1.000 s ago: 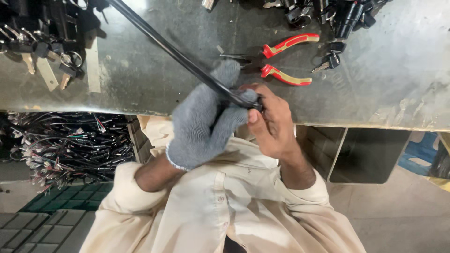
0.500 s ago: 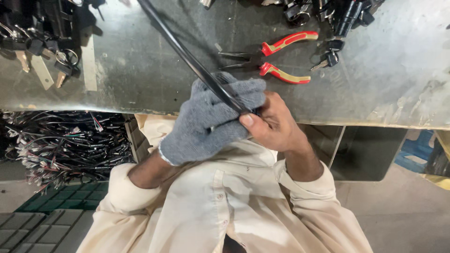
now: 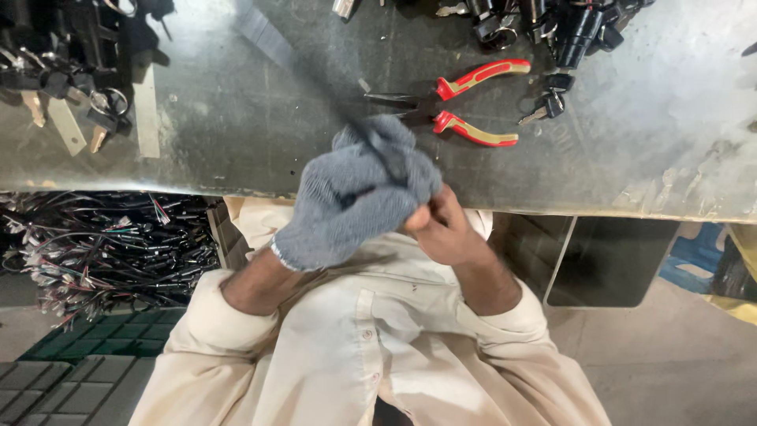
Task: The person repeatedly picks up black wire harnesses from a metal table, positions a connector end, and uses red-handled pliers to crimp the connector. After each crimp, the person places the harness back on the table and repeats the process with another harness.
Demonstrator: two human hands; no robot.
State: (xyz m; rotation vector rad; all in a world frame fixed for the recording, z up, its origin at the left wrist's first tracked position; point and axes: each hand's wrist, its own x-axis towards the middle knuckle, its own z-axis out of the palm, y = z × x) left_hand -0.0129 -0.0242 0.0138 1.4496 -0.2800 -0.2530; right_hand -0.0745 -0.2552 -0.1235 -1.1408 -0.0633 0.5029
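Observation:
My left hand, in a grey knitted glove, is closed around a black cable at the near edge of the metal table. The cable is motion-blurred and runs from the glove up to the far left. My bare right hand presses against the glove from the right, its fingers pinching the cable's near end. The end itself is hidden between the hands. Long-nose pliers with red and yellow handles lie on the table just beyond the hands.
Black lock parts and keys are piled at the far right of the table, and keys with tags at the far left. Below the table on the left lies a heap of wire harnesses, with a green crate underneath.
Both hands have shifted slightly toward the table and closed tighter together. The cable has swung and is now blurred.

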